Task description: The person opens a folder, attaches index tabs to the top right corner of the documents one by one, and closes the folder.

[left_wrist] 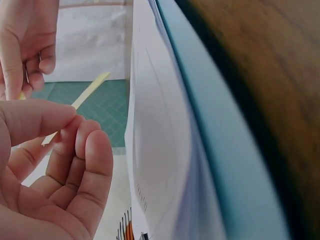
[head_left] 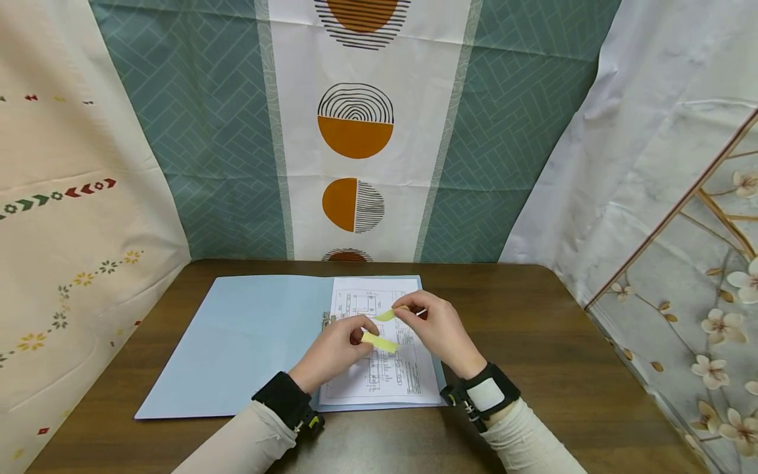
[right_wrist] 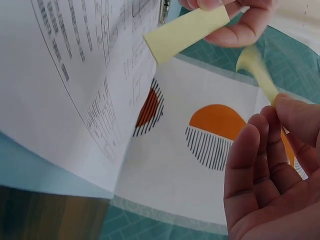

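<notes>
Head view: two yellow sticky strips held just above the printed sheet. Left hand (head_left: pixel 333 347) pinches yellow sticky strip (head_left: pixel 380 342) between thumb and fingertips; right hand (head_left: pixel 437 329) pinches the second yellow strip (head_left: pixel 387 315), farther from the person, the same way. Both hover over the drawing sheet (head_left: pixel 379 368) in the open blue binder (head_left: pixel 249 342) on the brown table (head_left: pixel 562 342). Risk, as I judge it: the strips look close together, so the adhesive could catch strip to strip or curl onto a finger; a loose pinch could drop one crooked on the sheet.

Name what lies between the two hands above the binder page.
Two yellow sticky strips: the left hand pinches one, the right hand the other. The head view shows it, above the page.
</notes>
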`<action>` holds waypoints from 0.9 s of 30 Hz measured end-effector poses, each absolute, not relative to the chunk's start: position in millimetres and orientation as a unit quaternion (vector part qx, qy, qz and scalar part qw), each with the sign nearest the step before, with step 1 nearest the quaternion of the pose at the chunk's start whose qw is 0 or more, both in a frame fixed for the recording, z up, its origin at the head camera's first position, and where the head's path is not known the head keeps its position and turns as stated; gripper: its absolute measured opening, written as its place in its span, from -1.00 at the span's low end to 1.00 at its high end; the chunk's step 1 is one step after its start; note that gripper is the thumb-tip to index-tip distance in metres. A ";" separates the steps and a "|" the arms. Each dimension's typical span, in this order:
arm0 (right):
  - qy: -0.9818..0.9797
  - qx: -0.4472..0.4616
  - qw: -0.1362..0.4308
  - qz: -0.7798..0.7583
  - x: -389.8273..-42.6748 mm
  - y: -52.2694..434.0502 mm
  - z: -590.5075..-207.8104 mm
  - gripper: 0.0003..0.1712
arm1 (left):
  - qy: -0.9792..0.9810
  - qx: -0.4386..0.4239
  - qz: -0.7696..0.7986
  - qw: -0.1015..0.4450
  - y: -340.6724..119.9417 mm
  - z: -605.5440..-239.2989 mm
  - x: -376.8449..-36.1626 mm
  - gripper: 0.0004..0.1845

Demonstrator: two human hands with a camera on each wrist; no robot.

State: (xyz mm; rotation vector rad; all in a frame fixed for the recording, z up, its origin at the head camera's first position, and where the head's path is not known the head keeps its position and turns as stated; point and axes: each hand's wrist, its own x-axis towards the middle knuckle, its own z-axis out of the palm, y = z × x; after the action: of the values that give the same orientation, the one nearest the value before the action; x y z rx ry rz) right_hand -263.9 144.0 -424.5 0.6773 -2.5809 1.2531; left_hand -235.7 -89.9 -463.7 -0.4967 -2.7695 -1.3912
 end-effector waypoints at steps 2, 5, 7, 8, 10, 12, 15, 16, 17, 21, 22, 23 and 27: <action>-0.873 0.225 0.098 0.421 -263.8 146.8 -424.0 -0.87 | -0.886 -0.151 -0.439 0.007 -90.1 -463.6 -235.1 -0.80; -0.875 0.222 0.098 0.418 -264.5 151.7 -424.1 -0.86 | -0.890 -0.146 -0.430 0.021 -90.4 -462.9 -234.2 -0.84; -0.879 0.221 0.097 0.411 -265.3 154.9 -424.9 -0.87 | -0.893 -0.143 -0.426 0.032 -90.6 -462.2 -233.1 -0.87; -0.881 0.220 0.095 0.407 -265.7 156.4 -425.3 -0.87 | -0.893 -0.141 -0.426 0.035 -90.8 -461.7 -232.5 -0.88; -0.886 0.218 0.093 0.399 -266.7 159.3 -426.2 -0.88 | -0.894 -0.136 -0.425 0.039 -91.4 -460.7 -230.6 -0.89; -0.890 0.214 0.094 0.392 -267.5 161.9 -426.5 -0.90 | -0.895 -0.135 -0.423 0.038 -92.3 -459.3 -227.4 -0.90; -0.893 0.209 0.098 0.386 -268.7 164.3 -427.4 -0.91 | -0.893 -0.143 -0.425 0.028 -94.5 -456.9 -219.4 -0.88; -0.894 0.208 0.099 0.385 -269.2 164.9 -427.6 -0.91 | -0.893 -0.147 -0.426 0.022 -95.1 -456.0 -216.3 -0.87; -0.895 0.206 0.099 0.384 -269.7 165.3 -427.8 -0.90 | -0.892 -0.151 -0.426 0.015 -95.6 -455.3 -213.3 -0.86; -0.897 0.205 0.092 0.380 -271.9 166.2 -429.0 -0.79 | -0.894 -0.173 -0.413 -0.010 -96.5 -454.0 -201.5 -0.82; -0.898 0.205 0.090 0.378 -272.5 166.4 -429.4 -0.76 | -0.896 -0.180 -0.406 -0.015 -96.4 -454.1 -198.7 -0.81; -0.899 0.205 0.089 0.376 -273.1 166.5 -429.8 -0.73 | -0.897 -0.190 -0.399 -0.020 -96.1 -454.5 -195.9 -0.80; -0.902 0.209 0.094 0.367 -275.0 167.0 -430.7 -0.74 | -0.893 -0.225 -0.385 -0.053 -95.4 -455.5 -185.8 -0.78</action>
State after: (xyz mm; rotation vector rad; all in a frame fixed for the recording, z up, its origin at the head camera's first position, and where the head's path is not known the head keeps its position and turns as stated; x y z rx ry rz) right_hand -275.0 167.0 -430.7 0.6189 -2.6747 1.0886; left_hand -185.8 -95.4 -455.5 -0.7311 -2.9058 -1.2535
